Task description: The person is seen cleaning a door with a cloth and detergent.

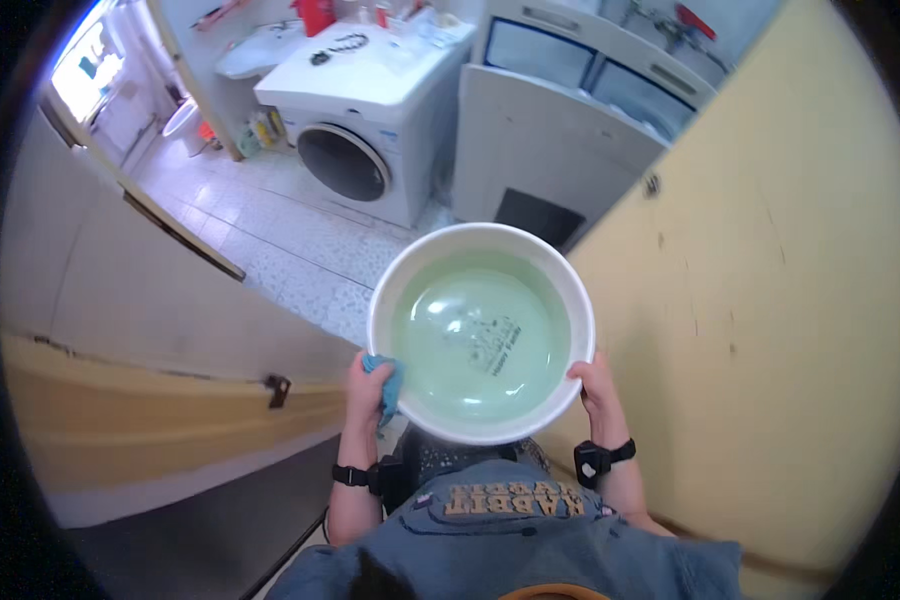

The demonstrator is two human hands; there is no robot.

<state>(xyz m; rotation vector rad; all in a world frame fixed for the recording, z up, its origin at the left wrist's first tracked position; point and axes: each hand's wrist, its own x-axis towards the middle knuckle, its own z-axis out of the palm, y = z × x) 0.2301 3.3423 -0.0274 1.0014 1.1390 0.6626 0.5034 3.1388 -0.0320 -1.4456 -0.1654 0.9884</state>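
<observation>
Blue-grey shirt cloth fills the lower edge, and from either side of it the bare forearms reach forward, a black strap on the left wrist and another device on the right. Between the hands, in front of the body, sits a round white basin holding clear water (dark print shows through at the bottom). Left hand grips its near-left rim, a blue rag bunched under the thumb; right hand clasps the opposite side, thumb over the rim. Beyond stands a white washing machine.
</observation>
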